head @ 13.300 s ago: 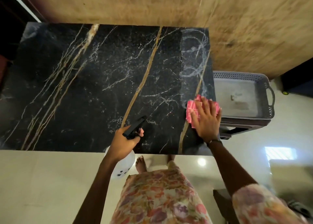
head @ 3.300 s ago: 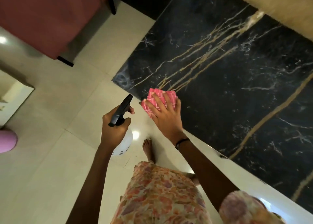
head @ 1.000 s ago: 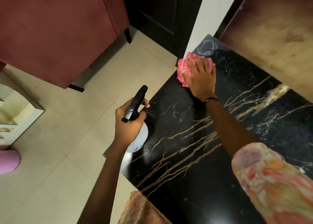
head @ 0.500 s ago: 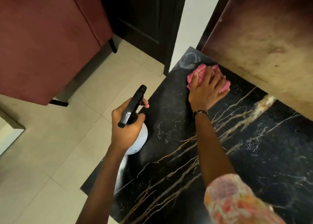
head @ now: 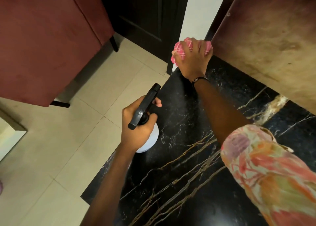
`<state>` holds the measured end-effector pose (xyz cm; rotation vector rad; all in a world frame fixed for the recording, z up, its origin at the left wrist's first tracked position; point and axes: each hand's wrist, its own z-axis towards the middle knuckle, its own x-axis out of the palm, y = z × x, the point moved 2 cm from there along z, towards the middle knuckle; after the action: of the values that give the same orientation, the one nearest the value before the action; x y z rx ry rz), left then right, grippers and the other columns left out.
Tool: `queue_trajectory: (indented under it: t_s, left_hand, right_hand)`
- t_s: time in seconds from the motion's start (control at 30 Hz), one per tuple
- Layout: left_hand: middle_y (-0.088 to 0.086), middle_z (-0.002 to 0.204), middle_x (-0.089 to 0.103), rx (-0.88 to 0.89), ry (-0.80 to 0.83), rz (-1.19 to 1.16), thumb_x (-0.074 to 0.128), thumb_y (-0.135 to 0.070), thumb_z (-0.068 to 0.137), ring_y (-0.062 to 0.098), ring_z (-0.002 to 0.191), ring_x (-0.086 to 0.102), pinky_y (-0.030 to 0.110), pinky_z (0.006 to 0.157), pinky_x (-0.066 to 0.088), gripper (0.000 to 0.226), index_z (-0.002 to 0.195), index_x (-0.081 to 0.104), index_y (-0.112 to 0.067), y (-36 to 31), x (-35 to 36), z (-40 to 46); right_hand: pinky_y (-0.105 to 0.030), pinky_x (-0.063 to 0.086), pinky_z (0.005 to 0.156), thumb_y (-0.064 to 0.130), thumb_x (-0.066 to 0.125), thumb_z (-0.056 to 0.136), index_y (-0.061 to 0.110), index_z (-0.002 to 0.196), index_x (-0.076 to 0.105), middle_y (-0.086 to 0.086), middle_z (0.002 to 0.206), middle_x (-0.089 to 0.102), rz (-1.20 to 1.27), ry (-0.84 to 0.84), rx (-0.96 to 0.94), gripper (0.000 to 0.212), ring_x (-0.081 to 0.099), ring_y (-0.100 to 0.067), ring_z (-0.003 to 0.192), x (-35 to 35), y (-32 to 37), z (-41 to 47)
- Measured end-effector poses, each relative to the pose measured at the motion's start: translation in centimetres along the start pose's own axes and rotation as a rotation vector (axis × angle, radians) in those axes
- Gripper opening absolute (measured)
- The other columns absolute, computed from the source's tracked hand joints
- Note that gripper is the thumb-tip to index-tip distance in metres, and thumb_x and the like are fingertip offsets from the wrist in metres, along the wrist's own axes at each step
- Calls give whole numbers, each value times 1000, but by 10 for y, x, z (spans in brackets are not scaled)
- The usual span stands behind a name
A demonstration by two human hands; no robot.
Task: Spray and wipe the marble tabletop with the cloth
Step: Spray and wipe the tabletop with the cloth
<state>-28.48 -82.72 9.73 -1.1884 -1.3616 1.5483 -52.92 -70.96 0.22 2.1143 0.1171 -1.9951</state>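
On veined marble tabletop (head: 188,165): crumpled checked cloth (head: 181,52).

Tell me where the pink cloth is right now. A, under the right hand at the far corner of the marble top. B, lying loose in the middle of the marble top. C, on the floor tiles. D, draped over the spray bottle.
A: the right hand presses the pink cloth at the far corner of the marble tabletop, while the left hand holds the spray bottle.
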Motion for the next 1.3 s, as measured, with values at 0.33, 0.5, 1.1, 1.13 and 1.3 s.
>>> queue_trajectory:
  t_s: [0.33, 0.5, 1.1, 1.13, 1.3]
  left_hand:
    - [-15, 86, 67, 5, -7, 19, 49, 1, 71, -1, 56, 57, 11, 62, 41, 39, 91, 63, -30, 3, -1, 3]
    - [-22, 68, 67, -18, -46, 55, 48, 6, 73, -6, 55, 58, 5, 61, 42, 33, 77, 59, -25, 4, 1, -3]
    - [-6, 87, 68, 28, -41, 76, 51, 7, 72, 13, 76, 65, 26, 73, 50, 42, 86, 63, -31, -5, 0, -17]
    - [-7, 87, 69, 19, -37, 73, 51, 7, 72, 14, 73, 65, 28, 71, 50, 43, 87, 63, -31, -4, -2, -22]
    - [-15, 89, 70, 30, -35, 88, 52, 4, 70, 16, 79, 68, 30, 78, 53, 41, 88, 67, -29, 5, -20, -62]
  right_hand:
    - [-59, 11, 115, 65, 24, 88, 38, 142, 37, -1, 156, 28, 69, -26, -183, 62, 17, -31, 145, 15, 11, -96]
    - [-62, 17, 113, 63, 35, 90, 31, 137, 46, -8, 151, 36, 66, -64, -69, 58, 27, -35, 141, 8, -12, -25]
    - [-64, 12, 111, 55, 24, 96, 32, 148, 28, -13, 155, 27, 11, -49, -31, 57, 17, -40, 144, 9, -8, -91]
    - [-64, 15, 111, 57, 22, 94, 32, 147, 30, -11, 155, 30, 6, -30, -138, 59, 20, -39, 143, 10, -11, -100]
    - [-61, 13, 115, 59, 19, 92, 32, 147, 30, -9, 156, 27, 13, 50, -90, 62, 19, -35, 144, -7, -67, -69]
